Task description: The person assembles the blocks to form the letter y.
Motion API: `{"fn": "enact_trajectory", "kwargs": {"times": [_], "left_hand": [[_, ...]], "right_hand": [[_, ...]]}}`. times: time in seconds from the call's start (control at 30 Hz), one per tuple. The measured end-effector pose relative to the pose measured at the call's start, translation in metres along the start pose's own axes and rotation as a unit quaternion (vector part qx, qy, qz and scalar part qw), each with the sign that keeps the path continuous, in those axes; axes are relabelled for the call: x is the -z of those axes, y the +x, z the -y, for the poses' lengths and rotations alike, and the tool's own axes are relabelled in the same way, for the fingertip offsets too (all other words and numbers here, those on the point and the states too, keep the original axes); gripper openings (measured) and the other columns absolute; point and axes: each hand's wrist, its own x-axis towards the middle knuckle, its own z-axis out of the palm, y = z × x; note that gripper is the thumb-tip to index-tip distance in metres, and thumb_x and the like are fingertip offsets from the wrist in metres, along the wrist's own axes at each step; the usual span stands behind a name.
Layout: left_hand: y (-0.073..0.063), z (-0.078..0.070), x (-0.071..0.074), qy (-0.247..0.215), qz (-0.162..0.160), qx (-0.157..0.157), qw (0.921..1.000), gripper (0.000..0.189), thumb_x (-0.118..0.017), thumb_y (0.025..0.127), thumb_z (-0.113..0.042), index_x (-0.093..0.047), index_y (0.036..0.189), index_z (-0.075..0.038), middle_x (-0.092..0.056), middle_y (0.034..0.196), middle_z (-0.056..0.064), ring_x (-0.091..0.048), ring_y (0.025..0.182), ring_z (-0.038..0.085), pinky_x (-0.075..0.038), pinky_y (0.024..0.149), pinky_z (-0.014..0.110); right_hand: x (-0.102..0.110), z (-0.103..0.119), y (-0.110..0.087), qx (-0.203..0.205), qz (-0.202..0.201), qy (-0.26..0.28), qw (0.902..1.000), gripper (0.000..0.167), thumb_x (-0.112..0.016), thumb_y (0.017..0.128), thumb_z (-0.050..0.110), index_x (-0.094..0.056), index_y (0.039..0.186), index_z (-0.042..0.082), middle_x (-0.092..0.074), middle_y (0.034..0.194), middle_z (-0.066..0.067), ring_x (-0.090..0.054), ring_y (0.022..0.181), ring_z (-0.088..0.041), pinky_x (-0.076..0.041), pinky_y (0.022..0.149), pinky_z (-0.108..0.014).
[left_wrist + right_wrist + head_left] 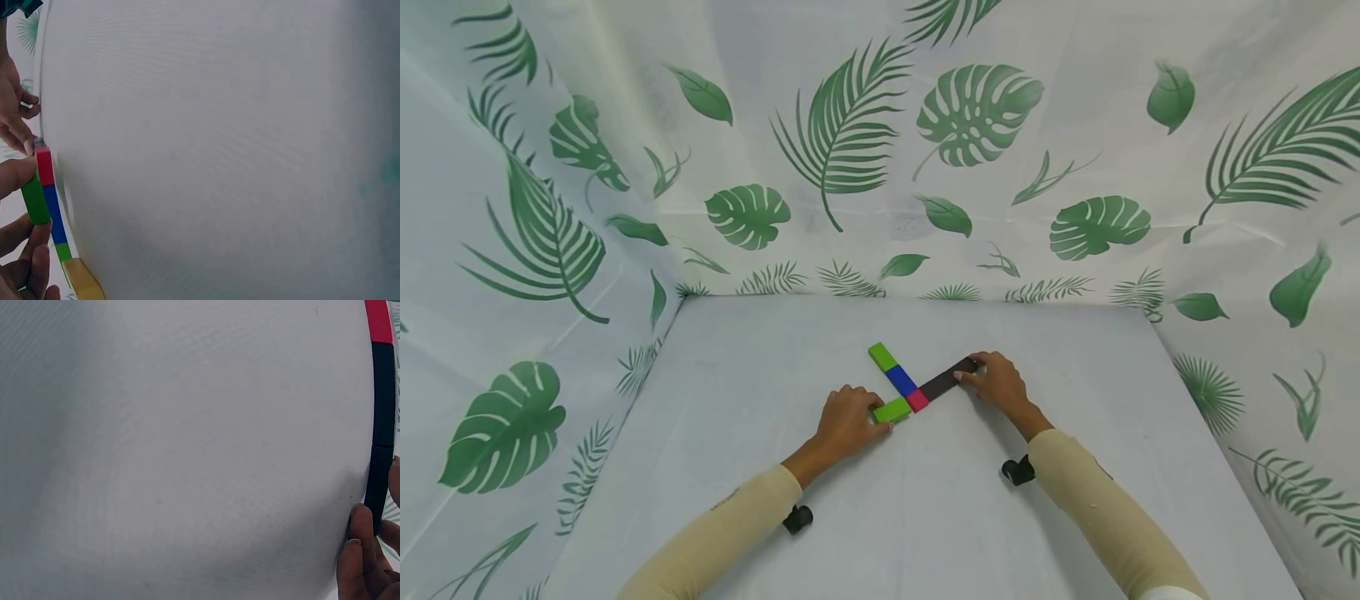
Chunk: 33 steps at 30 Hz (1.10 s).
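Observation:
Coloured rectangular blocks lie end to end in a branching shape on the pale surface. A small red block [917, 401] forms the junction. From it a blue block [901, 381] and a light green block [882, 357] run up and left. Two black blocks [942, 383] extend to the right, their seam showing in the right wrist view. My left hand [847, 422] pinches a second green block [892, 410] beside the red one, thumb on the near side. At the outer end of the black row, my right hand [1000, 385] grips the farther black block [379, 487].
A yellow block-like piece [84, 280] appears low in the left wrist view; I cannot make it out from the head view. Black wrist devices [798, 520] hang under both forearms. Leaf-printed sheets [955, 217] wall the surface at the back and both sides.

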Motion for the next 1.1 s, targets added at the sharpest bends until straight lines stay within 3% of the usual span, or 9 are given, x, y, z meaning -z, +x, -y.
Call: {"fn": "enact_trajectory", "kwargs": {"times": [1.1], "left_hand": [[0.0031,-0.0080,-0.0077,0.015,0.010,0.028,0.9994,0.036,-0.086,0.077,-0.041,-0.079,0.102,-0.016,-0.072,0.085,-0.004,-0.050,0.074,0.011,-0.036,0.068,0.027]], "right_hand": [[-0.0024,-0.0037,0.0020,-0.001,-0.002,0.006,1.0000,0.058,-0.072,0.093,0.038,-0.059,0.136,0.002,-0.061,0.129,-0.024,-0.060,0.106,-0.034,-0.053,0.076,-0.042]]}}
